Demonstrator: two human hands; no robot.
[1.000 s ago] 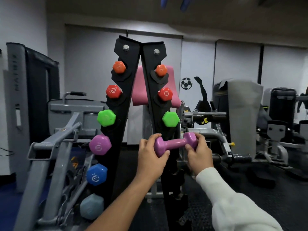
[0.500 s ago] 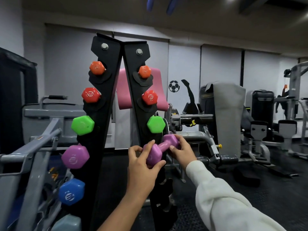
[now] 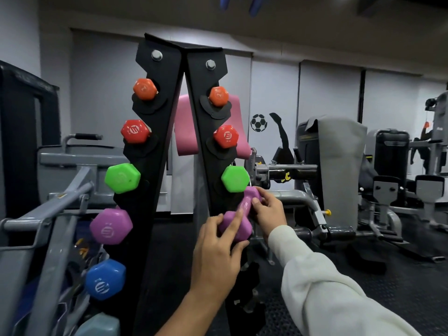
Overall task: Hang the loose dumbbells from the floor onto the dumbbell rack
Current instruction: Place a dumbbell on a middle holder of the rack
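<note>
At black steel A-frame rack, right column's fourth slot: both hands gripping purple hex dumbbell, not yet seated; slots below unfilled.

pale grey wall panels close the back of the room, divided by dark vertical strips. a football decal sits on one panel. a pink pad stands before the wall. grey weight machines fill the right side; a grey steel frame occupies the left foreground. the floor is dark textured matting. the ceiling is dim grey.
</note>
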